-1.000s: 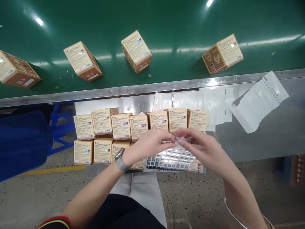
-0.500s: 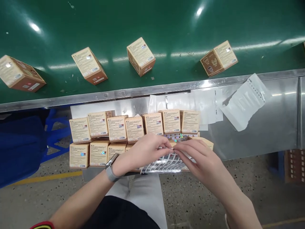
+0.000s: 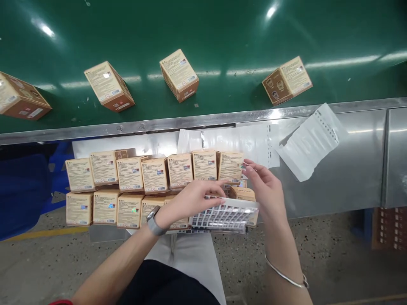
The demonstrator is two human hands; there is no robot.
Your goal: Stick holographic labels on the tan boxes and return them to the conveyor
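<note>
My left hand (image 3: 192, 198) is closed on the edge of a sheet of small shiny stickers (image 3: 219, 218), which tilts over the front row of boxes. My right hand (image 3: 267, 186) pinches a tiny sticker (image 3: 244, 166) at the right edge of a cream carton (image 3: 230, 166), the last in the back row. Whether the sticker touches the carton I cannot tell. Most neighbouring cartons, such as this one (image 3: 204, 165), bear a small shiny label on the printed top. Behind the sheet another carton (image 3: 243, 193) is partly covered.
Beyond a metal rail (image 3: 219, 118) lies a green surface (image 3: 222, 34) with several spaced cartons, one of them (image 3: 179, 75) near the middle. White plastic sheets (image 3: 233, 142) lie behind the rows. A crumpled white bag (image 3: 310, 142) rests on the steel table (image 3: 356, 161) at right.
My right hand has left the sticker sheet and moved up to the right-hand carton of the back row. The left hand keeps the sheet. The view has shifted slightly right.
</note>
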